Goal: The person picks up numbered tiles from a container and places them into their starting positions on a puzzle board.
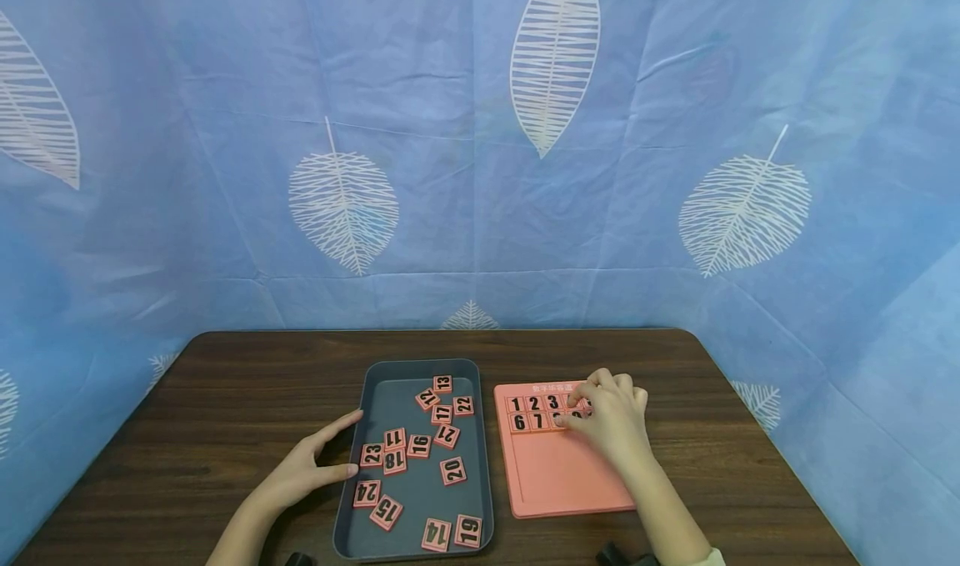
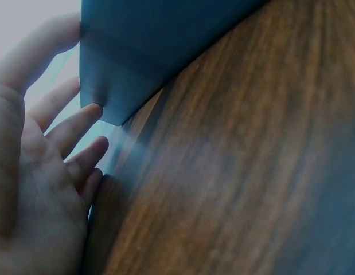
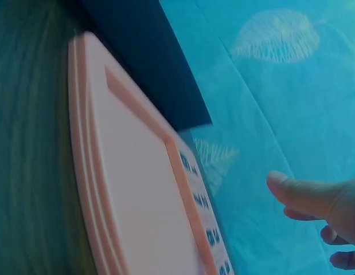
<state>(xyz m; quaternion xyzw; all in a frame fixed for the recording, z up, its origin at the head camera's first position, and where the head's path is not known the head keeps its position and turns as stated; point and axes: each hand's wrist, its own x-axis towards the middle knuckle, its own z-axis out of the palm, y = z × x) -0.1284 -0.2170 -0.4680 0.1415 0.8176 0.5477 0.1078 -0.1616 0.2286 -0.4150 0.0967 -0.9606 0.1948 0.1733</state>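
Observation:
My left hand (image 1: 303,466) rests at the left side of a dark grey tray (image 1: 420,495), its thumb and fingers spread and touching the tray's wall (image 2: 137,51). Over the upper right of a pink number puzzle board (image 1: 562,478) is my right hand (image 1: 615,420), thumb and fingertips at the number tiles. Two rows of tiles fill the board's top, with tile 1 (image 1: 516,404) and tile 6 (image 1: 519,423) at the left; the hand covers part of those at the right. In the right wrist view nothing shows between the thumb and fingers of that hand (image 3: 332,209).
Several loose pink number tiles lie scattered in the tray, such as tile 20 (image 1: 453,470) and tile 13 (image 1: 442,383), turned various ways. Tray and board stand side by side on a dark wooden table (image 1: 255,408). A blue leaf-patterned cloth (image 1: 450,207) hangs behind.

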